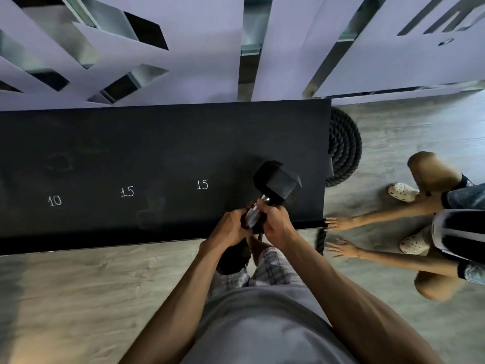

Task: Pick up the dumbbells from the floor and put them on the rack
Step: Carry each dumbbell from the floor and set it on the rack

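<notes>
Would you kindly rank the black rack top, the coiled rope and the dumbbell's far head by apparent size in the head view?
1. Black rack top
2. Coiled rope
3. Dumbbell's far head, though it sits nearer the camera, so its place against the partly hidden rope is unsure.

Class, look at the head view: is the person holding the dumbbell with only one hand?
No. Both the left hand and the right hand grip the dumbbell by its metal handle, over the black rack.

A pale grey wood-grain floor is shown beneath a lilac wall panel with angular mirrored cut-outs. A coiled black braided rope is seen lying on the floor at right.
</notes>
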`<state>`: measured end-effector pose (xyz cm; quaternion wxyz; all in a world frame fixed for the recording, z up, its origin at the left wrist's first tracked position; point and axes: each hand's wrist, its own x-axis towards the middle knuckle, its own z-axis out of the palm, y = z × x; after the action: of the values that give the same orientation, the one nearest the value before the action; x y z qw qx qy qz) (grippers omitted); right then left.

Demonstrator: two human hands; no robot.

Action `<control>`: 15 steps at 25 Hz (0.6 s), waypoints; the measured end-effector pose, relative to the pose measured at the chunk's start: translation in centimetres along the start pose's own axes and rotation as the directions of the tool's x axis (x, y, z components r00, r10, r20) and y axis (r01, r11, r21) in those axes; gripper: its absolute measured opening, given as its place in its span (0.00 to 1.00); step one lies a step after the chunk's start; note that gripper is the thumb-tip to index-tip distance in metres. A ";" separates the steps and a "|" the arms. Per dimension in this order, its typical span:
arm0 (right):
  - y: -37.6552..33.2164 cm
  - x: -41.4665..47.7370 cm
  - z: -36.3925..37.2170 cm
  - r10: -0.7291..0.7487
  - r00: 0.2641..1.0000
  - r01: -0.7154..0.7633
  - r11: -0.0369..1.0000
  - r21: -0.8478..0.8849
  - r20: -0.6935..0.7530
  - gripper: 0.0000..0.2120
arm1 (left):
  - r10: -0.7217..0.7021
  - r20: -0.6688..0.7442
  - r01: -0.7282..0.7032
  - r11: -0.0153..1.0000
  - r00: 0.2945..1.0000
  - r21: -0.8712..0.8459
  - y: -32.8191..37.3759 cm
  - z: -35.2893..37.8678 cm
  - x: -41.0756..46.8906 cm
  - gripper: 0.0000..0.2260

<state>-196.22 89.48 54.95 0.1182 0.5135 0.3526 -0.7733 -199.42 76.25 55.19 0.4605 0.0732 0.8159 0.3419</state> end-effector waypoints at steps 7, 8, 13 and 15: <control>-4.4 4.7 0.5 0.000 1.000 0.000 1.000 -0.024 0.019 0.10 | -0.074 -0.058 0.073 0.997 0.996 -0.013 1.8 -0.4 6.4 0.19; -5.0 5.2 0.4 -0.015 1.000 0.016 0.999 -0.040 0.024 0.12 | -0.076 -0.060 0.074 0.997 0.995 -0.021 2.1 -0.4 7.1 0.19; -7.2 7.7 -0.4 -0.018 0.997 0.025 0.995 -0.098 0.071 0.17 | -0.096 -0.062 0.093 0.994 0.993 -0.058 3.1 0.3 10.2 0.20; -7.7 8.4 -0.6 0.006 0.996 0.003 0.994 -0.112 0.085 0.16 | -0.117 -0.073 0.112 0.991 0.990 -0.067 3.0 0.6 11.1 0.20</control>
<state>-203.70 97.00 50.73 0.1624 0.4730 0.3895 -0.7735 -205.77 83.63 49.09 0.4495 -0.0015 0.8247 0.3431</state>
